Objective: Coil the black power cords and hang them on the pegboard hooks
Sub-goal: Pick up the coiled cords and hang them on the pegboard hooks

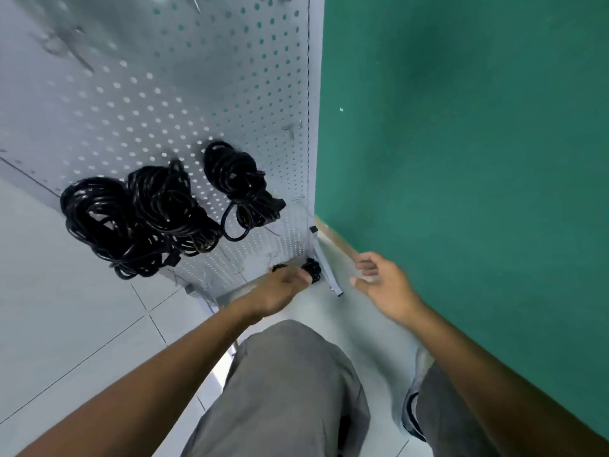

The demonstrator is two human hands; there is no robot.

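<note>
Three bundles of coiled black power cords hang low on the grey pegboard (184, 94): a large one (95, 219) at the left, a second (168, 202) beside it, a smaller one (237, 186) to the right. My left hand (280, 288) reaches down to the foot of the board and grips a small black cord bundle (313, 270) near the floor. To its right my right hand (382, 278) hovers, fingers loose and holding nothing.
A green wall (461, 143) stands close on the right. The pegboard's metal foot (329, 275) juts out onto the pale tiled floor (66, 308). Bare hooks (291, 128) stick out of the board's right edge. My grey-trousered knees (290, 374) fill the lower middle.
</note>
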